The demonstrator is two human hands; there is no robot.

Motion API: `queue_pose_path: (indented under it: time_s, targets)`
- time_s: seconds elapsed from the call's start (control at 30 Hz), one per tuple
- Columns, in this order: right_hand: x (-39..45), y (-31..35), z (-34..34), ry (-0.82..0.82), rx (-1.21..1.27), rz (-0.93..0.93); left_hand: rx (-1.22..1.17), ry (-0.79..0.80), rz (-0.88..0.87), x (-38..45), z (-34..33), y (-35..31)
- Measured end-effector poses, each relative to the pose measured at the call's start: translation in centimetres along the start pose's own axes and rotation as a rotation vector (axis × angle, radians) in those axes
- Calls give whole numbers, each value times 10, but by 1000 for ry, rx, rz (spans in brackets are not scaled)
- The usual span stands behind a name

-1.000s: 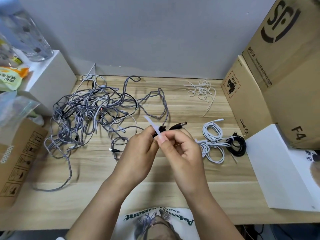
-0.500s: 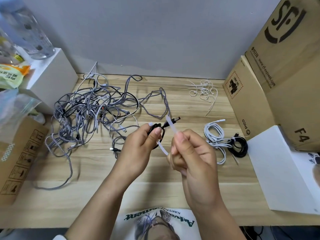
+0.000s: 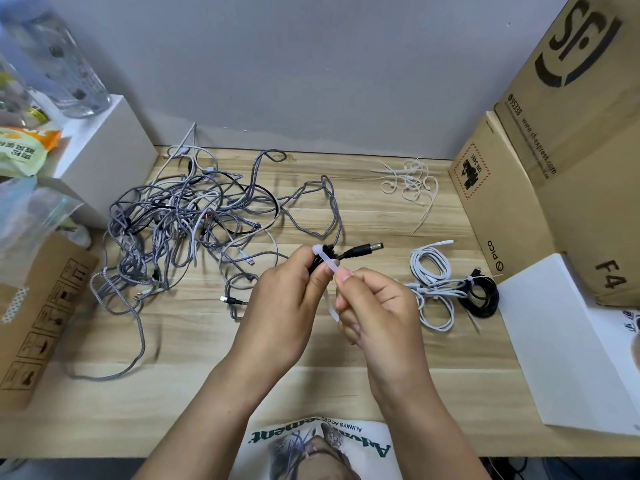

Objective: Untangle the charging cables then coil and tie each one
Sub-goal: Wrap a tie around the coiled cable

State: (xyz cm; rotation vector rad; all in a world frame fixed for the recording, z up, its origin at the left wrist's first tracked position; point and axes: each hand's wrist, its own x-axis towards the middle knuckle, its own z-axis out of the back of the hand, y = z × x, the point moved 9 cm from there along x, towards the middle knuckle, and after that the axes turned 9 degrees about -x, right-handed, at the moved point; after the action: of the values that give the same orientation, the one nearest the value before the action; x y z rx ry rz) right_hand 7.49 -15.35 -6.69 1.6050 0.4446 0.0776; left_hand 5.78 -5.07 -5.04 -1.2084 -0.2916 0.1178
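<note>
A person is working over a wooden desk, both hands raised just above its middle. The left hand is gripping a small coiled black cable, fingers curled round the bundle, with the cable's barrel plug sticking out to the right past the thumb. A white zip tie is wrapping over that bundle; the right hand is pinching the tie's strap between thumb and forefinger, right beside the left thumb, and the loose tail of the strap is hanging down between the two hands.

To the left, a large tangle of grey braided cables is lying spread across the desk, with some black and white leads running through it. To the right of the hands, a coiled white cable and a coiled black cable bundle are lying side by side and touching, each with a tie round it. Farther back, near the wall, a loose heap of spare white zip ties is lying on the wood. Cardboard boxes are standing along the right edge, and a white box is sitting at the left rear.
</note>
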Motion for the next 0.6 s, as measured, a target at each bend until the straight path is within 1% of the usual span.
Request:
queue_pose_path:
  time_s: [0.1,0.23,0.3,0.37,0.43,0.53,0.6]
  targets:
    - [0,-2,2,-20,-3,-33,41,-7,-15,0,-1,-3]
    - [-1,-2,4,-37,38,-65,195,5,-67,-3,-4,-7]
    - [1,-5,4,-36,49,-80,297,33,-144,-3,-8,-14]
    - [5,-10,7,-32,27,-94,406,99,-231,-3,-14,-18]
    - [8,-12,11,-25,-95,-67,470,184,-251,-3,-18,-10]
    - [9,-8,17,-50,-392,51,538,307,-273,-5,-20,5]
    - [9,-7,18,-68,-509,93,566,390,-278,-9,-23,10]
